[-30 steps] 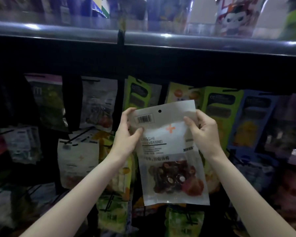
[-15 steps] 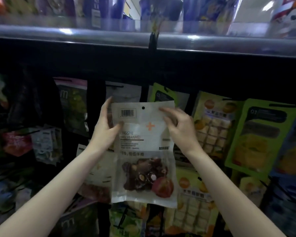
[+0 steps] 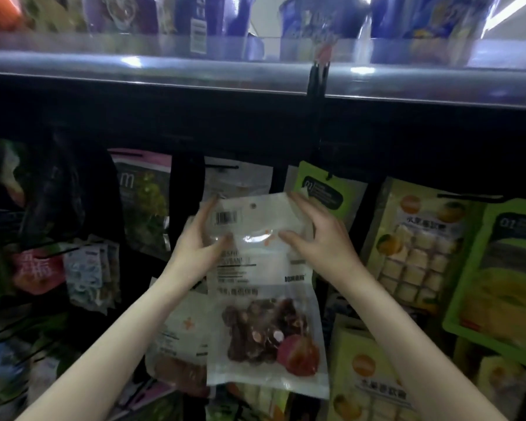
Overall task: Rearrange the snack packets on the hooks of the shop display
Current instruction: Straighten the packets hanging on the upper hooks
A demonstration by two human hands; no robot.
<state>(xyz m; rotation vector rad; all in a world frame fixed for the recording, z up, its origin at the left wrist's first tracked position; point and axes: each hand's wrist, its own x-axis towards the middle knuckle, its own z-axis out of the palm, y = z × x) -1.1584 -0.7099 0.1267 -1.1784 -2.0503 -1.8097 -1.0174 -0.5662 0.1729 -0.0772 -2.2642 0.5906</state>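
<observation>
Head view, held packet: we hold a white snack packet (image 3: 263,287) upright in front of the hanging display, near the middle of the frame. Its top carries a barcode and a small round hang hole; a clear window low down shows dark brown pieces and a pink-red fruit picture.
Head view, left hand: our left hand (image 3: 199,238) pinches the packet's upper left edge, thumb lying on the front just below the barcode, fingers behind the film.
Head view, right hand: our right hand (image 3: 319,235) grips the upper right part, thumb pressed on the front near the orange plus mark, fingers curled over the top right corner. The film bends and shines between our two thumbs.
Head view, hook: a pale packet on a black hook (image 3: 222,167) hangs directly behind the top of ours; we cannot tell whether the hang hole is on any hook.
Head view, neighbours: a green packet (image 3: 328,192) hangs just right of our right hand, and a yellow packet of cubed sweets (image 3: 416,250) further right. A similar white packet (image 3: 179,335) hangs lower left, partly behind ours.
Head view, above: a grey shelf edge (image 3: 195,74) runs across the top, with blurred blue tubs on it.
</observation>
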